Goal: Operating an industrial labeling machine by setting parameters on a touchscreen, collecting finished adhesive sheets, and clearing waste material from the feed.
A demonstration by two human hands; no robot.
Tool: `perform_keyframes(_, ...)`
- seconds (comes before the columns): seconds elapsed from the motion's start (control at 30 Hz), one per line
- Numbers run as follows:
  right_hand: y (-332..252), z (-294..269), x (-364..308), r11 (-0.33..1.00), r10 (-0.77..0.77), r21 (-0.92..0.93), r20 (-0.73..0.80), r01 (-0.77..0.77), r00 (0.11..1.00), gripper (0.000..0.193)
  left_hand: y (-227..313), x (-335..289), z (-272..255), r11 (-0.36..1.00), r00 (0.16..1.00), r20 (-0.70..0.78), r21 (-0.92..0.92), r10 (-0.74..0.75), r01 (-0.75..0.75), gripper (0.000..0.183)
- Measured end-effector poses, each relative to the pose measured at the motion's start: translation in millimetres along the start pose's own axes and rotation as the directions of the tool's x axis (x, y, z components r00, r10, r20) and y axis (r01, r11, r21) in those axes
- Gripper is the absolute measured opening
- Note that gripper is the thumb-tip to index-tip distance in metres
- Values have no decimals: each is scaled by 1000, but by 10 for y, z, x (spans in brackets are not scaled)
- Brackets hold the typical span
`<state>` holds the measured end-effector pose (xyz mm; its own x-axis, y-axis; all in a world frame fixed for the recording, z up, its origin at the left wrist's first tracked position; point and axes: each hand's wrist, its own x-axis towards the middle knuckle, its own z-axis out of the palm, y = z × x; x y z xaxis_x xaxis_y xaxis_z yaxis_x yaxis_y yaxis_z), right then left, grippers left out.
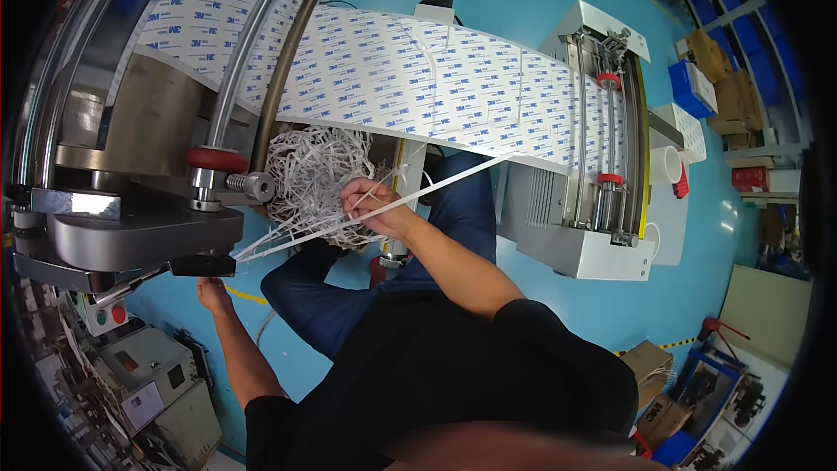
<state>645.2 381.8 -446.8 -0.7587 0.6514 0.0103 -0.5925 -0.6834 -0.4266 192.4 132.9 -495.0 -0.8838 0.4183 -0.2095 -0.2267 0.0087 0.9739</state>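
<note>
My right hand (377, 208) is closed, with fingers curled on thin white strips beside a tangled heap of shredded strips (316, 176). A long white strip (462, 176) slants from the lower edge of the printed sheet, past my right hand, down to the machine's lower left corner. My left hand (214, 294) is at that corner, just below a black block (202, 265) on the machine. Its fingers are mostly hidden there. The wide white sheet with blue print (418, 78) stretches between the two roller units above my hands.
On the left stands a large roller machine (148, 240) with metal bars and a red collar. A grey roller unit (575, 209) holds the sheet's right end. A control box (157, 384) with buttons is at lower left. Cartons (663, 419) and blue bins (693, 87) line the right.
</note>
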Motion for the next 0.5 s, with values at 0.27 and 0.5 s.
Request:
perform_keyframes(0.27, 35, 356, -475, 983, -124, -140, -34, 118, 992, 29, -2, 26, 32, 993, 996, 36, -77, -81, 84, 28)
perform_keyframes(0.5, 27, 406, -504, 938, -238, -289, -141, 190, 961, 23, 264, 26, 255, 963, 971, 90, -141, -220, 231, 39)
